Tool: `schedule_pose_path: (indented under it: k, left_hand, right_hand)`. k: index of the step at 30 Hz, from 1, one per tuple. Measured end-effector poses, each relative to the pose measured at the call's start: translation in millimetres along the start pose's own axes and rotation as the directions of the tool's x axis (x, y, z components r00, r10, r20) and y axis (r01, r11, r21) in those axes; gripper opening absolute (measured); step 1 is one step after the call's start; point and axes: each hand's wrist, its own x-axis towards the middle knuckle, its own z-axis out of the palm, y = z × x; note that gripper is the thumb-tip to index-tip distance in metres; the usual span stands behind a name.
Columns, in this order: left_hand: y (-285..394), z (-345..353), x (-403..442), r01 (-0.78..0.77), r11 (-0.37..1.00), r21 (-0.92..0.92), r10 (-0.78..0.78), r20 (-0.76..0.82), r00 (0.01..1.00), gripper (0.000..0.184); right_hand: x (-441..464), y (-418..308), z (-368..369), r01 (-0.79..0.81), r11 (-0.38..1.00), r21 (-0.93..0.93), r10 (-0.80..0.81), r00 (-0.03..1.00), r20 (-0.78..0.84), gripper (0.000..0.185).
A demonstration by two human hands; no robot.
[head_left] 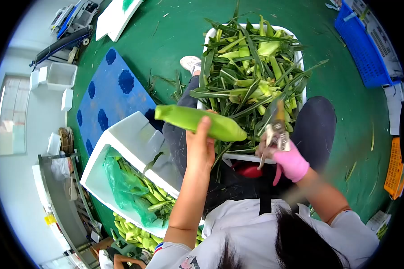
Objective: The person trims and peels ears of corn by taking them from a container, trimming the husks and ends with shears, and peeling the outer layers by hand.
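My left hand [201, 141] is closed around an ear of corn [197, 122] in its green husk, held nearly level above the near edge of the tub. My right hand [288, 160], in a pink glove with bare fingertips, grips pruning shears [278, 134], their blades pointing away from me. Between my knees stands a white tub [279, 28] heaped with cut corn leaves and husks [251, 67]. The shears are over its near right side, apart from the corn.
At my left, a white foam box [94, 175] holds a green plastic bag [121, 179] and husked corn ears. More corn [137, 235] lies beside it. A blue mat [114, 96], blue crate [361, 49] and orange crate [394, 168] surround me. Another person's arm [128, 260] shows below.
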Motion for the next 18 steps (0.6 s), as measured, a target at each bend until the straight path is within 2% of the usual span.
schedule_pose_path:
  k: [1,2,3,4,5,7,8,11,14,17,18]
  left_hand:
    - [0,-1,-3,-0.104,0.984,0.141,0.092,0.088,0.992,0.047]
    - [3,-1,-8,-0.182,0.93,0.319,0.132,0.171,0.976,0.05]
    - [0,-6,-8,-0.33,0.736,0.591,0.203,0.272,0.941,0.05]
    - [6,3,-16,-0.384,0.631,0.674,0.231,0.309,0.923,0.05]
    - [11,12,-23,-0.433,0.516,0.739,0.25,0.353,0.901,0.049]
    - [5,9,-20,-0.551,0.411,0.727,0.328,0.446,0.833,0.051]
    - [4,8,-18,-0.606,0.354,0.712,0.367,0.491,0.79,0.052]
    - [12,19,-23,-0.639,0.331,0.694,0.342,0.543,0.767,0.061]
    - [18,15,-20,-0.66,0.282,0.696,0.192,0.633,0.75,0.057]
    - [22,12,-17,-0.662,0.231,0.713,0.044,0.672,0.739,0.053]
    - [22,11,-15,-0.669,0.231,0.707,0.011,0.685,0.728,0.054]
  right_hand:
    - [-4,-17,4,-0.026,0.999,-0.02,0.024,0.998,-0.058,0.036]
    - [-7,-36,11,-0.031,0.989,-0.147,0.02,0.997,-0.077,0.034]
    - [-10,-51,19,-0.037,0.962,-0.269,0.01,0.995,-0.098,0.032]
    - [-13,-59,28,0.035,0.975,-0.218,-0.049,0.997,-0.062,0.023]
    - [-17,-70,39,0.02,0.992,-0.123,-0.026,0.999,-0.047,0.019]
    - [-19,-87,57,-0.036,0.991,-0.13,0.028,0.998,-0.061,0.019]
    - [-18,-85,59,0.015,0.994,-0.109,-0.021,0.999,-0.048,0.023]
    - [-14,-84,62,0.093,0.978,-0.189,-0.091,0.996,0.021,0.038]
    - [0,-77,42,0.409,0.748,-0.522,-0.326,0.912,0.248,0.04]
    - [1,-79,38,0.433,0.358,-0.827,-0.347,0.884,0.312,0.036]
    - [2,-78,38,0.439,0.343,-0.83,-0.343,0.882,0.324,0.032]
